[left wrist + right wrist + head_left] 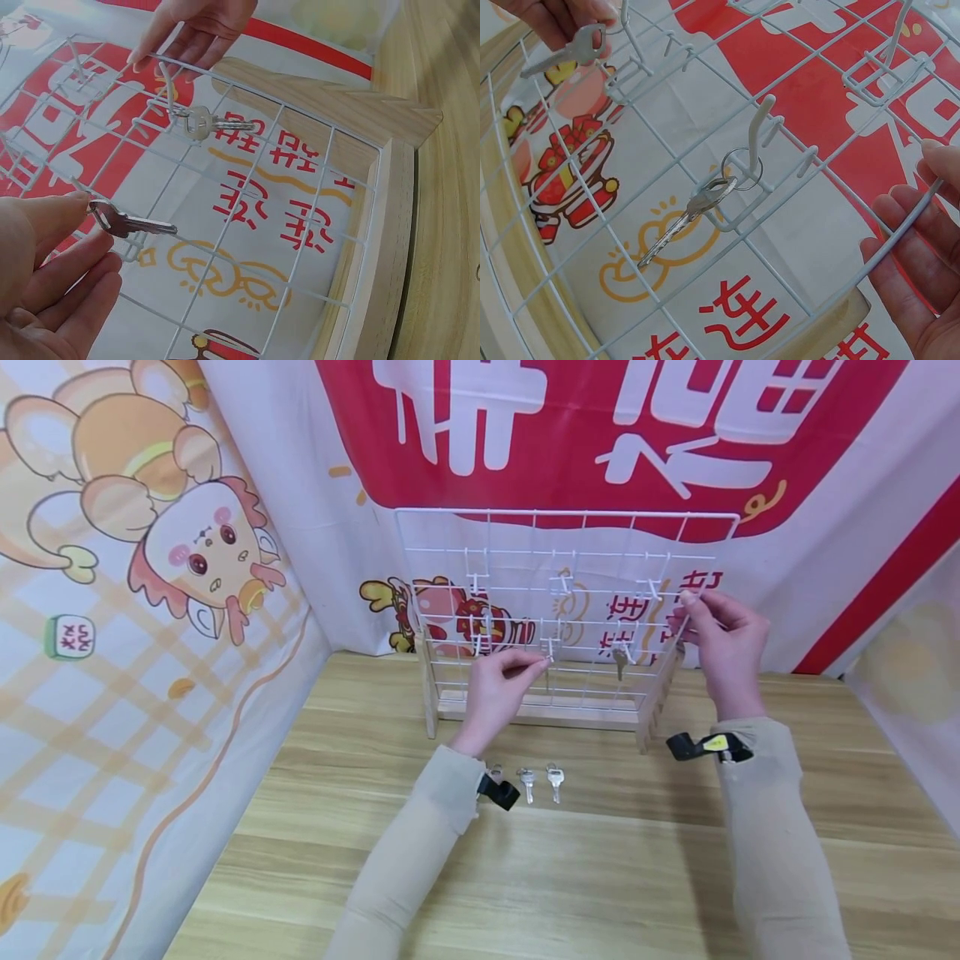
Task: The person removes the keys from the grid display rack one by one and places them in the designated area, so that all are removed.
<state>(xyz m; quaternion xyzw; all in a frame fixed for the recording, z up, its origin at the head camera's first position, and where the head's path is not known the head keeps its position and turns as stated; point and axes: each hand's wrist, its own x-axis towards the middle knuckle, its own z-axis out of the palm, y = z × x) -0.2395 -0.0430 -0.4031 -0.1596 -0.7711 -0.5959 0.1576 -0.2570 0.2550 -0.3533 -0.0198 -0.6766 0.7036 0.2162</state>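
Observation:
A white wire grid rack (517, 610) stands upright on wooden feet, with several white hooks on it. My left hand (501, 687) pinches a key (127, 223) at its ring, close to a lower middle hook (634, 34); whether the ring is over that hook I cannot tell. With its fingers curled round the rack's right edge wire, my right hand (723, 639) holds the grid. Another key (697, 206) hangs by its ring from the lower right hook (759, 131).
On the wooden table (600, 877) in front of the rack lie a left key (497, 772), partly covered by the left wrist, a middle key (527, 783) and a right key (555, 782). Behind the rack hangs a printed red and white cloth (570, 452).

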